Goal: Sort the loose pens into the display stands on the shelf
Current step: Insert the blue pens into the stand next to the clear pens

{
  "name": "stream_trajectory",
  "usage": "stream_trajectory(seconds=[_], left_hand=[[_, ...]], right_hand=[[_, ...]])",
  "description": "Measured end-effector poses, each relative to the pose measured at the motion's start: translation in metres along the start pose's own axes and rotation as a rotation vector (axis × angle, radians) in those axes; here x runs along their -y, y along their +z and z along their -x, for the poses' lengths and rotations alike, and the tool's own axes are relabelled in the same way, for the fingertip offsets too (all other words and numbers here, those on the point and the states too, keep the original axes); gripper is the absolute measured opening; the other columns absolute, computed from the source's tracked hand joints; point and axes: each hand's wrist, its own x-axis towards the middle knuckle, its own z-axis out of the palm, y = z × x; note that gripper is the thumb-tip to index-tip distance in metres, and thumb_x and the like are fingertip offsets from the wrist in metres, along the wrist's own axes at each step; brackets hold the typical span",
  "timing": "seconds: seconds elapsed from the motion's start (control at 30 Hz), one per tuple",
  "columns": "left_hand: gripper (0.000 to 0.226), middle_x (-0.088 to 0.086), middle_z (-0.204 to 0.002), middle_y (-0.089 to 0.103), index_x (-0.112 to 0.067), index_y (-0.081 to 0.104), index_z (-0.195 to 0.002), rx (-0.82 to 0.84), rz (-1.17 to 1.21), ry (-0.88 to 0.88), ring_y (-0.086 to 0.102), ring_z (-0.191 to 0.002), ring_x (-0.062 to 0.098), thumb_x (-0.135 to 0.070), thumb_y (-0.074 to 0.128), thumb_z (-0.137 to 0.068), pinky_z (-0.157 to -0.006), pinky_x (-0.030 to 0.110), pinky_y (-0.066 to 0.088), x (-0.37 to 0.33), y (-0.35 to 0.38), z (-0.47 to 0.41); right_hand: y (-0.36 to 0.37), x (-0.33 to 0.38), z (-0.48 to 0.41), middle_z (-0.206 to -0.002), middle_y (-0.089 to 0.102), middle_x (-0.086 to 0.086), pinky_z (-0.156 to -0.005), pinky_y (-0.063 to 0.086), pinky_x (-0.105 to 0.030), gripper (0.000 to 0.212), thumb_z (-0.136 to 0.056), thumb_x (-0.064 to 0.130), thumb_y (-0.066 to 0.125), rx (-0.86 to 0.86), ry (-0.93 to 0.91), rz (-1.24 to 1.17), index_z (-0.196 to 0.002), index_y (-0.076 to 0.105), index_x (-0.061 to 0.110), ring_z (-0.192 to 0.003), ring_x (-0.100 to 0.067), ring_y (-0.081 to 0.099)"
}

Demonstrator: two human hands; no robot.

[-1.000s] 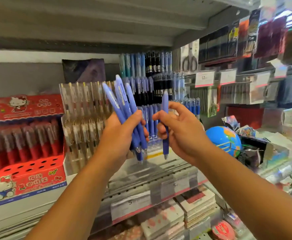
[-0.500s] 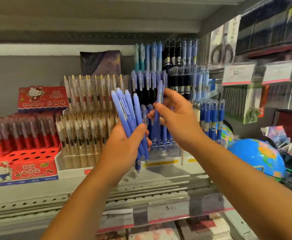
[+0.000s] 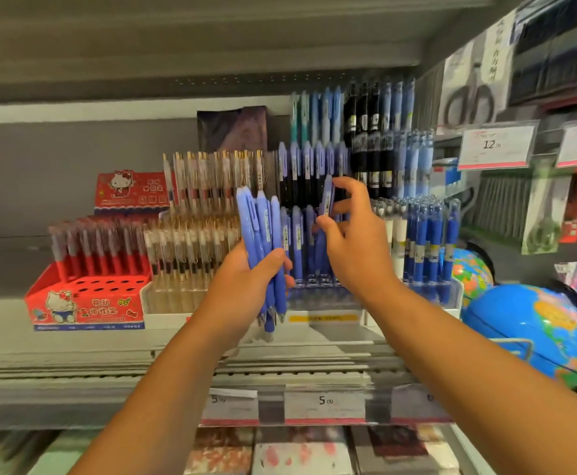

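The person stands close to the shelf [image 3: 74,354] with both arms raised. The left hand [image 3: 242,289] has its fingers and thumb wrapped round a bundle of periwinkle-blue pens [image 3: 261,228], held upright with the caps up and the tips poking out below the fist. The right hand [image 3: 355,248] is just beside it, thumb and curled fingers pinching a single blue pen [image 3: 326,197] of the same colour. That pen is nearly upright, a little tilted, right against the rows of matching pens in the clear tiered display stand [image 3: 321,305]; I cannot tell whether its tip is in a slot, since the hand hides the lower end. To the left of that stand sits a clear stand of gold-clipped pens [image 3: 194,234], and further left a red Hello Kitty pen stand [image 3: 88,303] with several empty holes in its front rows. To the right are darker blue pens [image 3: 427,241], and beyond them a blue globe [image 3: 533,330]. A price tag reading 5.00 [image 3: 324,401] hangs on the shelf edge below the hands, and another tag marked 12 [image 3: 494,145] sits up at the right.
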Motion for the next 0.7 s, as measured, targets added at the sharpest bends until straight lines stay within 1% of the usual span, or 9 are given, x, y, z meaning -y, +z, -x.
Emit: stream_trajectory(seconds=[0.07,0.13,0.23,0.3,0.37,0.43,0.5,0.6,0.7], left_hand=[[0.013,-0.009,-0.078,0.071,-0.017,0.06,-0.104,0.047,-0.013,-0.015,0.069,-0.074,0.015,-0.027,0.053,-0.1,-0.076,0.035,0.056,0.001,0.0,-0.001],[0.013,-0.011,-0.08,0.071,-0.02,0.06,-0.105,0.074,-0.047,-0.005,0.07,-0.074,0.013,-0.028,0.052,-0.1,-0.073,0.031,0.057,0.003,0.0,-0.001],[0.012,-0.01,-0.079,0.071,-0.025,0.057,-0.11,0.078,0.005,-0.011,0.07,-0.073,0.013,-0.027,0.052,-0.1,-0.071,0.029,0.058,0.004,0.0,-0.002],[0.012,-0.011,-0.078,0.071,-0.026,0.057,-0.111,0.077,0.022,-0.01,0.07,-0.072,0.012,-0.026,0.052,-0.1,-0.072,0.03,0.059,0.004,0.0,-0.002],[0.01,-0.014,-0.079,0.071,-0.028,0.057,-0.109,0.065,0.004,-0.001,0.07,-0.074,0.008,-0.026,0.052,-0.101,-0.075,0.031,0.059,0.005,0.0,-0.002],[0.008,-0.018,-0.08,0.071,-0.032,0.058,-0.106,0.051,-0.021,-0.007,0.07,-0.078,0.005,-0.03,0.054,-0.1,-0.082,0.038,0.058,0.005,-0.001,-0.003],[0.009,-0.018,-0.08,0.07,-0.041,0.059,-0.103,0.053,-0.034,-0.023,0.069,-0.082,0.011,-0.036,0.055,-0.097,-0.085,0.045,0.056,0.005,-0.001,-0.004],[0.009,-0.009,-0.094,0.07,-0.048,0.059,-0.1,0.048,-0.024,-0.029,0.068,-0.091,0.022,-0.04,0.056,-0.096,-0.086,0.049,0.055,0.002,0.0,-0.002],[0.009,0.002,-0.097,0.069,-0.045,0.059,-0.098,0.042,-0.009,-0.023,0.067,-0.088,0.032,-0.038,0.055,-0.098,-0.077,0.052,0.058,0.002,0.001,-0.003]], right_hand=[[-0.001,0.001,0.002,-0.094,0.055,0.01,-0.05,0.04,-0.022,0.048,-0.099,0.018,0.056,0.0,-0.002,-0.01,-0.141,0.036,0.027,-0.069,-0.013,0.061],[-0.001,0.002,0.003,-0.093,0.056,0.009,-0.057,0.046,-0.027,0.047,-0.098,0.017,0.058,0.012,0.0,-0.007,-0.139,0.038,0.025,-0.075,-0.011,0.061],[0.002,0.003,0.003,-0.088,0.054,0.012,-0.066,0.049,-0.024,0.047,-0.096,0.015,0.062,0.05,0.008,0.036,-0.138,0.04,0.019,-0.08,-0.006,0.058],[0.005,0.003,0.004,-0.085,0.053,0.011,-0.072,0.052,-0.032,0.045,-0.095,0.014,0.063,0.078,0.022,0.058,-0.135,0.042,0.018,-0.08,-0.007,0.058],[0.008,0.003,0.006,-0.082,0.055,0.01,-0.073,0.054,-0.036,0.042,-0.094,0.015,0.064,0.087,0.013,0.09,-0.131,0.043,0.018,-0.079,-0.008,0.059],[0.009,0.003,0.008,-0.082,0.057,0.009,-0.072,0.055,-0.039,0.042,-0.094,0.017,0.066,0.084,-0.01,0.145,-0.129,0.044,0.02,-0.078,-0.012,0.061],[0.008,0.003,0.011,-0.08,0.058,0.009,-0.069,0.055,-0.043,0.042,-0.093,0.021,0.067,0.086,-0.013,0.217,-0.128,0.045,0.022,-0.076,-0.016,0.062],[0.008,0.001,0.013,-0.075,0.062,0.002,-0.067,0.056,-0.047,0.043,-0.092,0.02,0.069,0.119,0.05,0.241,-0.127,0.044,0.024,-0.072,-0.019,0.063],[0.009,-0.002,0.014,-0.071,0.064,-0.003,-0.066,0.057,-0.046,0.045,-0.092,0.016,0.068,0.156,0.073,0.237,-0.127,0.042,0.026,-0.069,-0.017,0.063]])
